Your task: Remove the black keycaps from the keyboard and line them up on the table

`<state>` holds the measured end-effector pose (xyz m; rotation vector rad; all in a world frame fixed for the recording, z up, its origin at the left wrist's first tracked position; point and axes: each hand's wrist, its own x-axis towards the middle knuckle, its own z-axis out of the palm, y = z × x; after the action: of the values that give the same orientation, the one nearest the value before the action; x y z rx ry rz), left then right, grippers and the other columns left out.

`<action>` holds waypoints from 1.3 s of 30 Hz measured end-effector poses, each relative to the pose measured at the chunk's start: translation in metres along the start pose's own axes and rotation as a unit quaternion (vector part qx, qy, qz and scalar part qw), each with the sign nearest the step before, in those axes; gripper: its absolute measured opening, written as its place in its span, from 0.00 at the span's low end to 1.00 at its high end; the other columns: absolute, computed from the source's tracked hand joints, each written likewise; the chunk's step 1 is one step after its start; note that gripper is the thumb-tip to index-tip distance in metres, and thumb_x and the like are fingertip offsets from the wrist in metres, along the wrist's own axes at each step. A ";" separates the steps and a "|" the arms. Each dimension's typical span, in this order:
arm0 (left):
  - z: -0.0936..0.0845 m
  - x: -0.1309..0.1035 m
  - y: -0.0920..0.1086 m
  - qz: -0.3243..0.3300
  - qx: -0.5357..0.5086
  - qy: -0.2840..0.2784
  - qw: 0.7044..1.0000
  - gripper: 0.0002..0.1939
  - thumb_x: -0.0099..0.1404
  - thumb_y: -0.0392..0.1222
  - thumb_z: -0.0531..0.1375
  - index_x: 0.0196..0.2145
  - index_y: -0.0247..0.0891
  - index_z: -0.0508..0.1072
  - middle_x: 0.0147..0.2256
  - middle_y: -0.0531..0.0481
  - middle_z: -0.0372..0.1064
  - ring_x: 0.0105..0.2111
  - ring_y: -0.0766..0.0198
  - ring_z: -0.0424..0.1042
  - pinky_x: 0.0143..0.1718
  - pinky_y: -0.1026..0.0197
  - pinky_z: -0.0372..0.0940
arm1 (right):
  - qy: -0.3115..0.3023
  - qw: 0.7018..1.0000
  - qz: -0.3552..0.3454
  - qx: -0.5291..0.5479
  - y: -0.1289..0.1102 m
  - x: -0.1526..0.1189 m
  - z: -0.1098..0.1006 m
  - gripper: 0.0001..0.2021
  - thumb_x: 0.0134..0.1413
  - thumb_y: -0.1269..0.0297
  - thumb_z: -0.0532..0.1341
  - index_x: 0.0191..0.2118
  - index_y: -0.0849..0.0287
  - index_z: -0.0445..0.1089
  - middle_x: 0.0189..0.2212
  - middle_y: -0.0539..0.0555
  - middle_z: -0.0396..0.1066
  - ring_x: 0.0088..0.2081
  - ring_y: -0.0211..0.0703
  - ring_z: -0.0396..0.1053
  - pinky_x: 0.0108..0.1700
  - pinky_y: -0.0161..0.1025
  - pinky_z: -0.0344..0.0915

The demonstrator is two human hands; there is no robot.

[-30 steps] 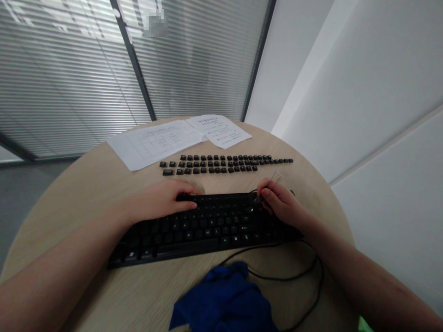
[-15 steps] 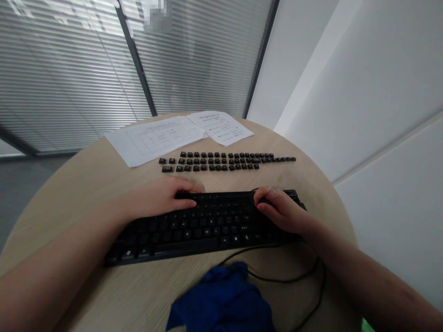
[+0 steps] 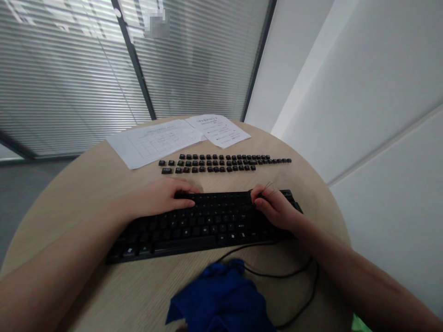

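A black keyboard (image 3: 194, 231) lies at a slant on the round wooden table, with bare dark spots among its keys at the upper rows. My left hand (image 3: 166, 197) grips its far edge, thumb on top and fingers behind. Over the right part of the keyboard, my right hand (image 3: 273, 207) is closed in a pinch around a wire keycap puller (image 3: 268, 186), whose thin wires stick up above the fingers. The puller's lower end is hidden by the hand. Beyond the keyboard, several loose black keycaps (image 3: 215, 163) stand in three rows.
Two printed paper sheets (image 3: 155, 140) lie at the table's far side. A crumpled blue cloth (image 3: 221, 299) rests at the near edge, beside the looping black cable (image 3: 277, 276). Blinds (image 3: 194, 69) and a white wall (image 3: 374, 92) stand beyond the table (image 3: 69, 193).
The whole view has shifted slightly. Both hands keep nearly the same places on the keyboard, and the right hand still pinches the keycap puller.
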<state>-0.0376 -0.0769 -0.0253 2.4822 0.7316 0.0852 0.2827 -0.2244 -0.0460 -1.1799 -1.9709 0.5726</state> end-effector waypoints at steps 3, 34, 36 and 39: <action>0.000 0.000 0.000 -0.001 0.001 0.004 1.000 0.21 0.68 0.53 0.61 0.56 0.47 0.79 0.53 0.48 0.79 0.52 0.51 0.77 0.56 0.50 0.68 | 0.018 0.998 0.032 0.048 0.007 -0.006 0.003 0.17 0.72 0.48 0.54 0.38 0.56 0.66 0.23 0.47 0.60 0.23 0.37 0.57 0.25 0.35 0.55; 0.028 -0.013 0.099 0.166 0.011 0.165 0.972 0.06 0.70 0.35 0.63 0.44 0.40 0.75 0.42 0.50 0.78 0.44 0.58 0.76 0.47 0.55 0.71 | -0.003 0.992 -0.124 0.026 -0.047 -0.007 0.008 0.03 0.70 0.62 0.59 0.45 0.54 0.67 0.32 0.52 0.76 0.32 0.41 0.75 0.34 0.38 0.69; 0.030 -0.012 0.099 0.160 0.019 0.172 0.972 0.06 0.70 0.34 0.62 0.43 0.40 0.75 0.40 0.50 0.78 0.43 0.58 0.76 0.45 0.55 0.71 | 0.002 0.992 -0.121 0.029 -0.048 -0.007 0.010 0.03 0.69 0.63 0.60 0.44 0.54 0.68 0.32 0.52 0.76 0.33 0.41 0.75 0.35 0.38 0.70; 0.031 -0.012 0.099 0.156 0.028 0.190 0.969 0.07 0.69 0.33 0.61 0.43 0.40 0.76 0.41 0.49 0.78 0.43 0.57 0.75 0.45 0.54 0.71 | 0.020 0.996 -0.081 0.043 -0.048 -0.008 0.014 0.03 0.70 0.66 0.58 0.43 0.55 0.68 0.32 0.51 0.75 0.32 0.40 0.75 0.35 0.37 0.69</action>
<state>0.0067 -0.1678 0.0004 2.6465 0.4847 0.6806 0.2481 -0.2544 -0.0240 -0.9609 -1.9659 0.5394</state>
